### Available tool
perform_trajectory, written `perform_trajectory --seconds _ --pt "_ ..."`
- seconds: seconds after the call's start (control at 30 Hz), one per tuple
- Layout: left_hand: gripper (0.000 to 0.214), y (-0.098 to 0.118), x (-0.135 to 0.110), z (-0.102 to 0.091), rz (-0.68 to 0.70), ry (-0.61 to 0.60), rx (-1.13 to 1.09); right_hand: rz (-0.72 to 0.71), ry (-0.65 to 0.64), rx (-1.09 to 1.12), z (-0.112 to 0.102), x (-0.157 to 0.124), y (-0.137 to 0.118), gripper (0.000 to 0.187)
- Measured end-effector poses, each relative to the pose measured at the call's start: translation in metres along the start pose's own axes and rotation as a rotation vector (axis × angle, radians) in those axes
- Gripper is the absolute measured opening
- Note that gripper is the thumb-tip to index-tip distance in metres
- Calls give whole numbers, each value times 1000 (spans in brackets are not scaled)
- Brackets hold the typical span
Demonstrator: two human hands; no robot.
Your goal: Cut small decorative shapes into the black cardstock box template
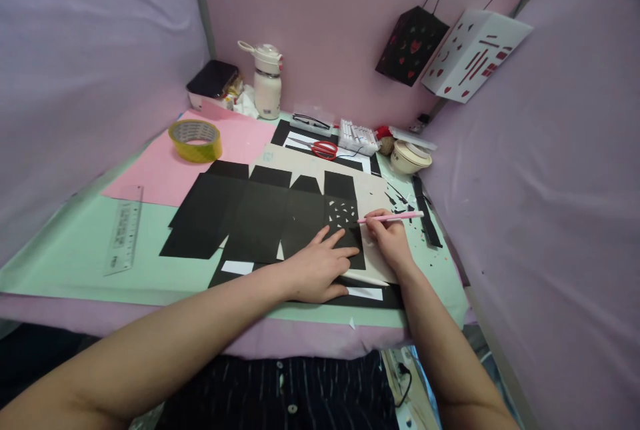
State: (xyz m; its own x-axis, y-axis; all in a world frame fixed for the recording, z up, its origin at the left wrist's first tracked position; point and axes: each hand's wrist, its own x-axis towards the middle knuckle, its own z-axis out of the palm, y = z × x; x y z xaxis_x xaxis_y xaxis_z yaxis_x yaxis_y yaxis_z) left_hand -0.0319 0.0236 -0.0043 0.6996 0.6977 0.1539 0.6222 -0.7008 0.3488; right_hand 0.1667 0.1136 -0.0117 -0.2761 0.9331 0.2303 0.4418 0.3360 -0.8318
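Observation:
A flat black card sheet, notched into box panels and flaps, lies across the table. Its right panel has a cluster of small cut openings. My left hand rests on the card's lower right with fingers spread, holding nothing. In a pinch, my right hand grips a slim, pen-shaped pink craft knife. The knife's tip points left at the cut panel's right edge; the blade is too small to make out. Beneath the card are a beige board and black paper with white strips.
Yellow tape sits on pink paper, near a clear ruler. Behind are red-handled scissors, a white bottle and a bowl. Black scraps lie right. Two paper lanterns hang above.

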Motion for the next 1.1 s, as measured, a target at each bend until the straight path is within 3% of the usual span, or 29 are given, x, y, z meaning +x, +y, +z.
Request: perform_trajectory --seconds 0.17,0.6,1.1 --pt "32 0 0 -1 2 -1 1 70 14 119 3 0 -7 8" --pt "32 1 0 1 9 15 12 52 -35 1 2 0 -11 5" --pt "31 1 0 -2 5 7 10 69 -73 20 2 3 -9 5"
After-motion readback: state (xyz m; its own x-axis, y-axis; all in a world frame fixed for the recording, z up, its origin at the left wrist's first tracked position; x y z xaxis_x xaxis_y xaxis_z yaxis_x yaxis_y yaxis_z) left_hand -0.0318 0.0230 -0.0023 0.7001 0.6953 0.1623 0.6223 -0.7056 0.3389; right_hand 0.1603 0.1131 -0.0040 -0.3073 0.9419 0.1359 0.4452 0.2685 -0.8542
